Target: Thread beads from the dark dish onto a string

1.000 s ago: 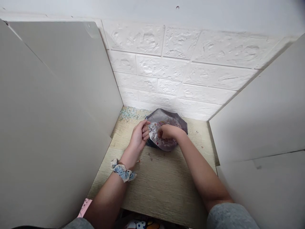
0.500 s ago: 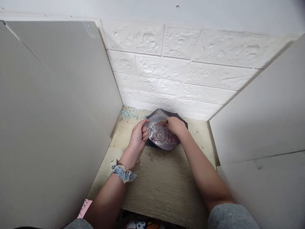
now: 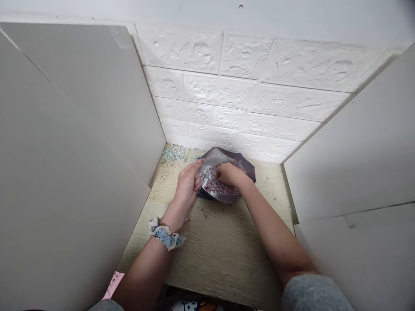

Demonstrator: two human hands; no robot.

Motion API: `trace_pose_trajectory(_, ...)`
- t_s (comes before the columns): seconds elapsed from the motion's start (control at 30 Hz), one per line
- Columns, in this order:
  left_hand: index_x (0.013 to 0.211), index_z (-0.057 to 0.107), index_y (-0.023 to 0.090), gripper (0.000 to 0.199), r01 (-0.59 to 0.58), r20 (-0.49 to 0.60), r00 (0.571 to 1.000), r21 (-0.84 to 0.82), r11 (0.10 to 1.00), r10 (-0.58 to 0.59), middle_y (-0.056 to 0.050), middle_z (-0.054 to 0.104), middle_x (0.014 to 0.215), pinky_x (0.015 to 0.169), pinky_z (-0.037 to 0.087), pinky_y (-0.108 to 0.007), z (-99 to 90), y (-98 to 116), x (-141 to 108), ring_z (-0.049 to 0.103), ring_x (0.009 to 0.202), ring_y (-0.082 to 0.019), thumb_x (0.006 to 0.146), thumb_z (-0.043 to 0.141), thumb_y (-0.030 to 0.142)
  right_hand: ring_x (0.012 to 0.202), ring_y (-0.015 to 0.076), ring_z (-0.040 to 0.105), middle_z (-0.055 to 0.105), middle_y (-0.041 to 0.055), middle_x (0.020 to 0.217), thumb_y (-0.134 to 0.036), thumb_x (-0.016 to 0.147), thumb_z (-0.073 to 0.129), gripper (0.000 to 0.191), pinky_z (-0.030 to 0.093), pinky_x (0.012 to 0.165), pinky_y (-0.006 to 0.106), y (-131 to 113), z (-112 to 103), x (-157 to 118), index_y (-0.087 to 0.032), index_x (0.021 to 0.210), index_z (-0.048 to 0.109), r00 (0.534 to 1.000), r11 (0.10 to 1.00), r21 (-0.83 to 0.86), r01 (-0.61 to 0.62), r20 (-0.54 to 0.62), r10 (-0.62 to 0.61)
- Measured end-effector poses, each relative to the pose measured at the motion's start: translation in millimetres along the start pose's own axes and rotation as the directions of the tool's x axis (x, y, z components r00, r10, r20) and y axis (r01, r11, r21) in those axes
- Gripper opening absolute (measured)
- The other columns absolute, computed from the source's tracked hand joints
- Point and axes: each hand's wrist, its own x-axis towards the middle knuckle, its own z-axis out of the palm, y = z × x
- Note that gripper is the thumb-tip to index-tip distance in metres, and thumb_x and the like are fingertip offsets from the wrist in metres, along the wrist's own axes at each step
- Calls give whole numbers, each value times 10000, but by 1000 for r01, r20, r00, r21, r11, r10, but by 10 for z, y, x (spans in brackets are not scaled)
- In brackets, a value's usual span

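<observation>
A dark, silver-lined bag [image 3: 212, 155] lies spread open against the foot of the wall. Pink, red and clear beads [image 3: 210, 185] cover its shiny inside. At the bag's left edge, my left hand [image 3: 189, 181] is closed, thumb and forefinger pinched together; what they hold is too small to make out. My right hand [image 3: 231, 175] reaches over the bag from the right, fingers curled down among the beads, their tips partly hidden. A blue and white scrunchie [image 3: 167, 234] circles my left wrist.
Pale blue-green clear beads [image 3: 177, 153] are scattered in the back left corner of the wooden surface [image 3: 227, 250]. A few loose beads lie in front of the bag and to its right. Grey-white panels [image 3: 81, 129] enclose both sides; a white brick-pattern wall [image 3: 230, 116] stands behind.
My right hand has moved a little left and down across the beads in the bag. My left hand stays at the bag's left edge, almost unmoved.
</observation>
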Motion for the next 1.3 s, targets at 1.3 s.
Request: trace_pose_trajectory(1.3,837,592,153,152,189,31,982,-275,943,-188,19,604,639,358,330,-139,-30,36,31,565,486,-66,719,645,232,798,242,632,664,150,865,-69,761,454,270,439,623,286,-232,7,-80,-111,888,689,990,995,-97,33,142,-19)
